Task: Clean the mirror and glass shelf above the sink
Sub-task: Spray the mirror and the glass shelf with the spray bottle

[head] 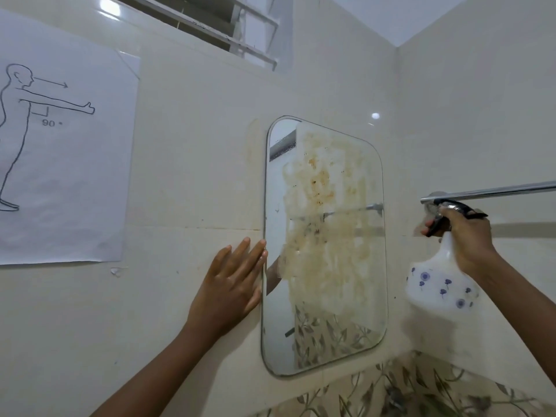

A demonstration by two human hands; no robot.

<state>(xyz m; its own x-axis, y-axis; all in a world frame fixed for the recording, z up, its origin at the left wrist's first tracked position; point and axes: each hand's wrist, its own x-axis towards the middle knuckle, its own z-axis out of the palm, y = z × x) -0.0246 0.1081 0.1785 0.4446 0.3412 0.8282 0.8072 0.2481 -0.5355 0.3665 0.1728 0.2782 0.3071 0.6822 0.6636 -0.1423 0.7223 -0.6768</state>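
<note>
Beside one stained mirror [325, 245], left hand [231, 284] lies flat (fingers spread), right hand [463, 239] grips one spray bottle [442, 284].

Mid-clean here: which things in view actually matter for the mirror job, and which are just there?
For the job: stained mirror; floral spray bottle in the right hand; left hand flat beside the mirror's edge.

Just there: posture poster; chrome towel bar; louvred window.
</note>
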